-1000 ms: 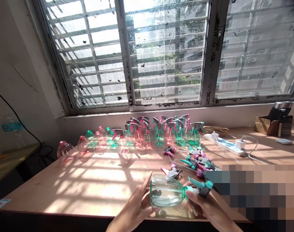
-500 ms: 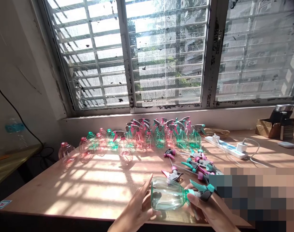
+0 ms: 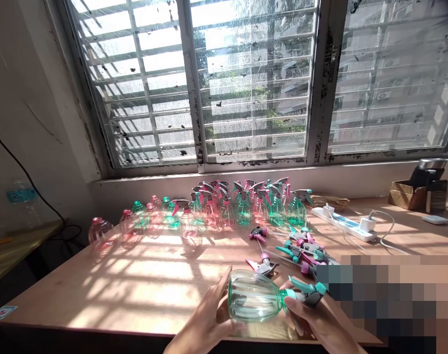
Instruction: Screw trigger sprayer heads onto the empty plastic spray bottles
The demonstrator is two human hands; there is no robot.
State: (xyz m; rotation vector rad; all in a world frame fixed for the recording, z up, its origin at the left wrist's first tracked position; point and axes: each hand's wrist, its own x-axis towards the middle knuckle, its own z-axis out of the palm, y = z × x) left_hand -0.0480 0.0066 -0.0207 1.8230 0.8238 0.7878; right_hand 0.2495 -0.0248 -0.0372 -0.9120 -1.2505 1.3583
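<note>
Green bottle (image 3: 254,296) held sideways; table sticker (image 3: 3,312) (unreadable).

A wide barred window (image 3: 253,86) fills the upper frame, its grey frame (image 3: 317,98) badly flaked (dark patches run along the edges), with greenery (image 3: 283,124) beyond the middle pane. A pale, shaded wall (image 3: 21,88) stands at upper left. Sunlight (image 3: 143,268) stripes the wooden bench (image 3: 135,300) across the lower frame; a smaller table (image 3: 27,240) shows at the left edge.
</note>
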